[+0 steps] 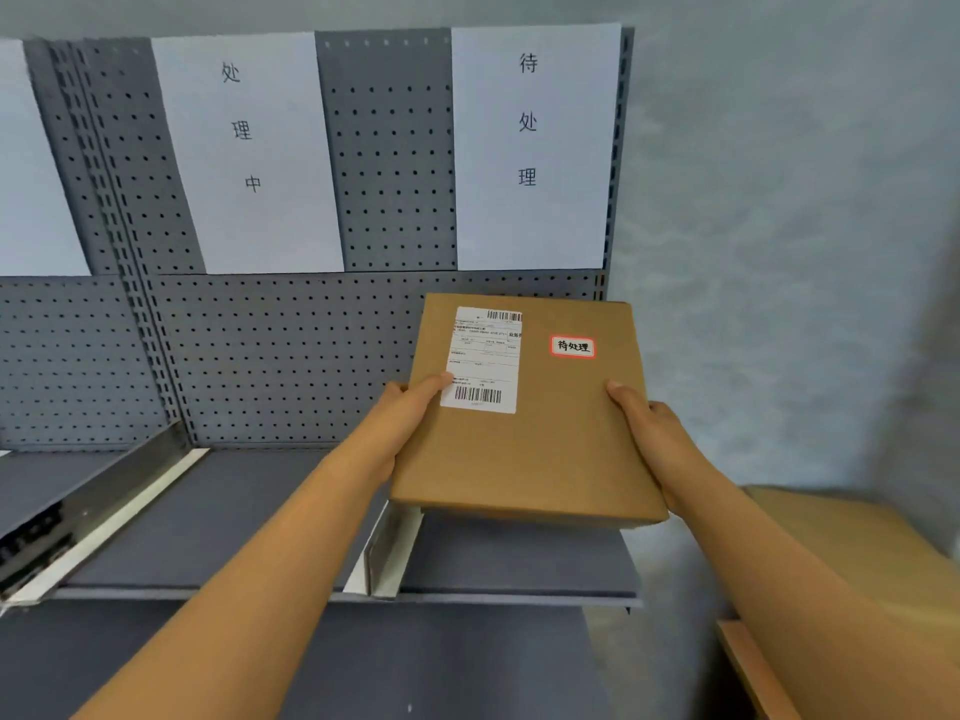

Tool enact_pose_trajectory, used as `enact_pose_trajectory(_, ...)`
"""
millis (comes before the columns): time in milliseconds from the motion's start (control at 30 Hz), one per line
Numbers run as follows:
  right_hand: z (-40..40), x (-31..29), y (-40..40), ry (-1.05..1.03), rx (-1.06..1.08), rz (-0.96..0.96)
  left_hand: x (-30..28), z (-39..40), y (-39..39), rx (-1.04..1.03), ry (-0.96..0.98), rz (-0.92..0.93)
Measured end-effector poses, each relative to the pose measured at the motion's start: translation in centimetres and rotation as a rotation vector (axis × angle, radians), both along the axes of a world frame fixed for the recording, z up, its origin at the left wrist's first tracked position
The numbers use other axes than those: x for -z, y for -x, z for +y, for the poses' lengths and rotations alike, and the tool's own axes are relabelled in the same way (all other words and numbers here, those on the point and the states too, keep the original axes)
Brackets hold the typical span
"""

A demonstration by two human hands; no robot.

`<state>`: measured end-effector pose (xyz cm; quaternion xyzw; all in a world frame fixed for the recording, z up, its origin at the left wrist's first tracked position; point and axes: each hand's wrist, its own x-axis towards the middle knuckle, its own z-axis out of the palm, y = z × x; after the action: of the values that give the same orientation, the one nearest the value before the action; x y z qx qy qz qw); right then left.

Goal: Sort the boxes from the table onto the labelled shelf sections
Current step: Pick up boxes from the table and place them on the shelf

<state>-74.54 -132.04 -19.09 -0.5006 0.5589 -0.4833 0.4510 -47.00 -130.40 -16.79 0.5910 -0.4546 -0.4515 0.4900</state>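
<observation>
A flat brown cardboard box hangs in the air above the right-hand shelf section. It carries a white shipping label and a small red-framed sticker reading 待处理. My left hand grips its left edge, thumb on the label. My right hand grips its right edge, thumb on top. On the pegboard behind hang white paper signs: 待处理 over the right section, 处理中 over the middle one.
A metal divider separates the right section from the middle shelf section; another divider stands further left. Another cardboard box lies on a wooden table edge at the lower right. A grey wall is to the right.
</observation>
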Motion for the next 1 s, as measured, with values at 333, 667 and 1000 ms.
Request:
enact_pose_trajectory(333, -8.2, 6.9, 3.1, -0.3, -0.159, 0.031, 6.9, -7.2, 3.3, -0.043, -0.29, -0.189)
enact_pose_trajectory(667, -10.2, 8.4, 2.7, -0.394, -0.278, 0.109, 7.7, -8.4, 2.9, -0.037, -0.406, -0.334)
enact_pose_trajectory(1000, -10.1, 7.9, 1.0, -0.406, -0.252, 0.209, 8.2, -8.9, 1.8, -0.036, -0.371, -0.365)
